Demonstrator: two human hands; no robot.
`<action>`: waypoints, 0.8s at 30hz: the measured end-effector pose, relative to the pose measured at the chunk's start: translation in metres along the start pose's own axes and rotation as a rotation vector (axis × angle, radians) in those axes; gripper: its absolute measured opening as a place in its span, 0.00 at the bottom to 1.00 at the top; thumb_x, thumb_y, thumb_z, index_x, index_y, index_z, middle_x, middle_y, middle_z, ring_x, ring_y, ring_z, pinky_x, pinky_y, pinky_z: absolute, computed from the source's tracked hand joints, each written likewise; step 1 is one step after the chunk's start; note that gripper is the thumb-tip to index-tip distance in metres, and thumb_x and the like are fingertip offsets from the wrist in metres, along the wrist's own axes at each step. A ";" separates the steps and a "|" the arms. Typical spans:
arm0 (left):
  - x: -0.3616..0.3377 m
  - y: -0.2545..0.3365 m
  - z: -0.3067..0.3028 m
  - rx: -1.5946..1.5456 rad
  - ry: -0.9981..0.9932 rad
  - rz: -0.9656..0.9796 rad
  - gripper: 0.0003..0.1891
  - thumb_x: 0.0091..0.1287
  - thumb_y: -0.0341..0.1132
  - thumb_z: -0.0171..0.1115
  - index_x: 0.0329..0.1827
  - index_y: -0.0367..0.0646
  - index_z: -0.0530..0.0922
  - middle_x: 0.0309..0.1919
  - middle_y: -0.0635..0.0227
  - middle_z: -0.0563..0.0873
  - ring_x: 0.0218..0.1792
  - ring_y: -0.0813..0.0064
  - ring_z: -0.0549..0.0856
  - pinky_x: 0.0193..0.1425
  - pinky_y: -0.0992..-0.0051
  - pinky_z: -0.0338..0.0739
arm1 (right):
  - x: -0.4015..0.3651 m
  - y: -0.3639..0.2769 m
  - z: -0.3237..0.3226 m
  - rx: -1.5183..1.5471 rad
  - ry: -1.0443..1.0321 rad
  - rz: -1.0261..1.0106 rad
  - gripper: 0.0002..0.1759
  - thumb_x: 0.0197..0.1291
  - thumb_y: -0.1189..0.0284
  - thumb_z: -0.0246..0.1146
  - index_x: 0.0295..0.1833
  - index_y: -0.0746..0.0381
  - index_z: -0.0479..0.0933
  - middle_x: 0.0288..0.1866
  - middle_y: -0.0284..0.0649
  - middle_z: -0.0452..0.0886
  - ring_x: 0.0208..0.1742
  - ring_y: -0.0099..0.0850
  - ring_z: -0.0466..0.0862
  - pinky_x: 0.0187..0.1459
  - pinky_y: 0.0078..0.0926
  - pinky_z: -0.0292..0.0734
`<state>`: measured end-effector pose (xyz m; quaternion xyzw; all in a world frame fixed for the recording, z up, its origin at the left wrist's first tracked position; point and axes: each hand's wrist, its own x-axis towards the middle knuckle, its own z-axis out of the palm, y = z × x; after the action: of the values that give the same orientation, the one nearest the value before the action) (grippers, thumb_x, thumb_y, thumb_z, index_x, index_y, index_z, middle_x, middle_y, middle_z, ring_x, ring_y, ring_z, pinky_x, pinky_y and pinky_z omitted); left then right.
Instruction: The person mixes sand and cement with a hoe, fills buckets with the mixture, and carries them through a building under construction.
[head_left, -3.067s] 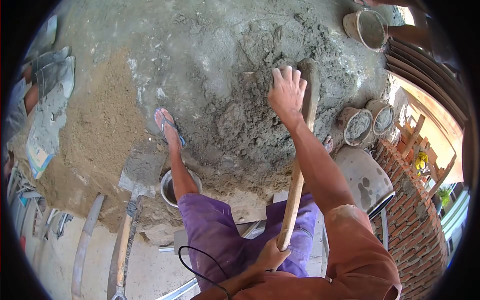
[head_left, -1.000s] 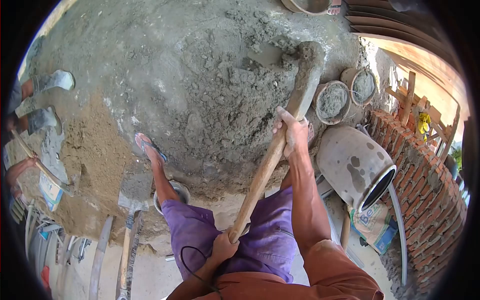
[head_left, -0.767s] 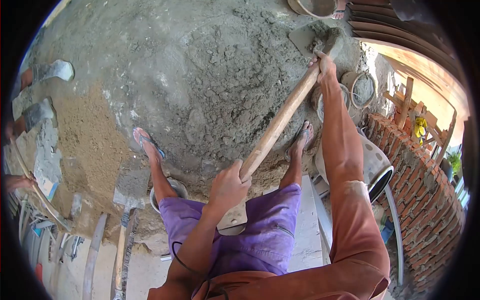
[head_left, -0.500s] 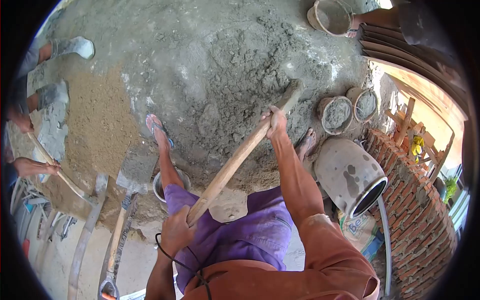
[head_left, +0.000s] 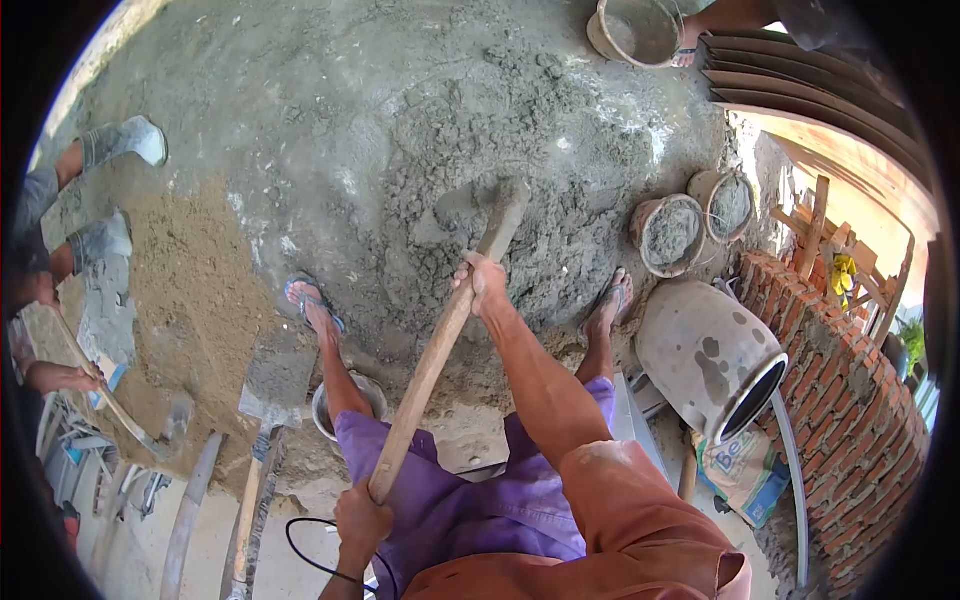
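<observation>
Both my hands grip the long wooden handle of a hoe [head_left: 425,370]. My left hand [head_left: 362,517] is closed round the handle's lower end, close to my thigh. Further up, below the hoe's head, my right hand [head_left: 484,282] is wrapped round it. The mortar-coated head rests in a heap of wet grey mortar [head_left: 440,120] between and ahead of my feet; most of its blade is hidden. A smooth hollow shows in the mortar just left of the head.
Mortar fills two buckets [head_left: 652,262] [head_left: 718,236] to the right. Nearby are a large grey drum [head_left: 690,340] and a brick wall [head_left: 830,430]. A shovel [head_left: 277,385] lies left; another person's hands [head_left: 62,377] hold a tool there. A bucket [head_left: 607,42] stands beside someone's foot.
The hoe's head has moved left and slightly nearer through the mortar, with my right hand following it. My left hand has dropped lower. The person on the left has shifted their tool.
</observation>
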<state>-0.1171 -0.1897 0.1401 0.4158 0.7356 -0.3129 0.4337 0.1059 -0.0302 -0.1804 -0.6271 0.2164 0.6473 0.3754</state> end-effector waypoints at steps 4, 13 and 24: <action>-0.024 0.035 0.065 -0.538 -0.069 0.082 0.09 0.57 0.32 0.64 0.36 0.35 0.82 0.27 0.44 0.84 0.35 0.42 0.85 0.39 0.55 0.79 | -0.039 -0.061 0.045 -0.400 -0.020 -0.211 0.08 0.60 0.77 0.64 0.38 0.67 0.70 0.21 0.36 0.72 0.16 0.26 0.73 0.16 0.26 0.70; 0.125 0.109 0.039 -0.628 0.026 0.385 0.16 0.59 0.38 0.67 0.45 0.36 0.78 0.33 0.44 0.84 0.38 0.42 0.83 0.41 0.53 0.75 | 0.021 -0.211 0.150 -0.545 -0.001 -0.698 0.09 0.54 0.75 0.65 0.34 0.71 0.74 0.21 0.42 0.77 0.18 0.32 0.79 0.20 0.31 0.75; -0.089 0.085 0.083 -0.312 -0.140 0.166 0.15 0.55 0.32 0.64 0.45 0.37 0.79 0.32 0.44 0.85 0.41 0.45 0.86 0.45 0.54 0.80 | -0.074 -0.109 -0.057 -0.187 -0.029 -0.241 0.06 0.59 0.77 0.63 0.37 0.66 0.73 0.22 0.34 0.73 0.17 0.26 0.74 0.18 0.24 0.72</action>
<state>0.0140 -0.2491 0.1760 0.3801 0.7064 -0.1865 0.5672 0.2203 -0.0211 -0.0941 -0.6713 0.0727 0.6240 0.3933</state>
